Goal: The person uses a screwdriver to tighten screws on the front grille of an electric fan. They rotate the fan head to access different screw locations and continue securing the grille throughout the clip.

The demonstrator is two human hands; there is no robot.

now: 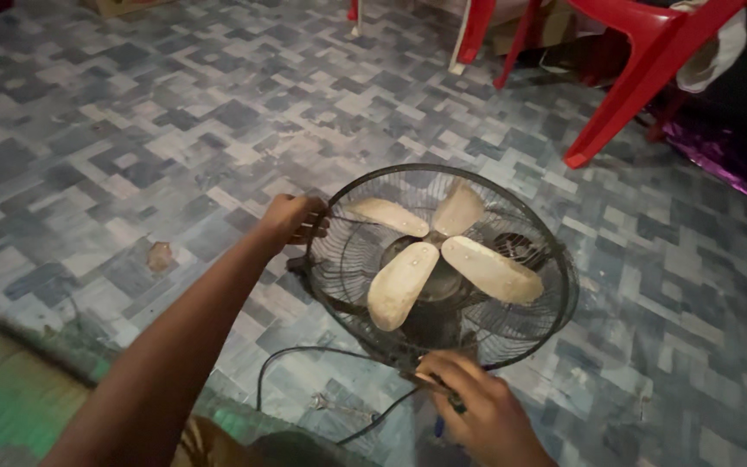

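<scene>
Fan lies on patterned blue-grey tile floor, face up and tilted toward camera, just right of centre in the head view. Round dark wire cage, dusty cream blades inside, dark hub in the middle.

Left hand is at the cage's left rim, upper side. Fingers curled closed around the rim wire, tips hooked into the grille; thumb side on top. Firm grip on the cage edge, arm stretching in from lower left.

Right hand is at the cage's near bottom rim, close to camera. Fingers bent and mostly closed, tips touching the rim or the clip area there. Something thin and dark with a blue bit pokes out below the hand, looks like a tool handle; cannot tell exactly what it is, too blurred. So right hand is closed on that item while pressed against the lower rim.

The fan sits between the two hands: one at left edge, one at bottom edge.

Black power cord loops on floor just left of the right hand, running under the fan. Small metal piece on floor near the cord. Red plastic chair top right, well apart from fan. Green cloth bottom left by the person's knee.
</scene>
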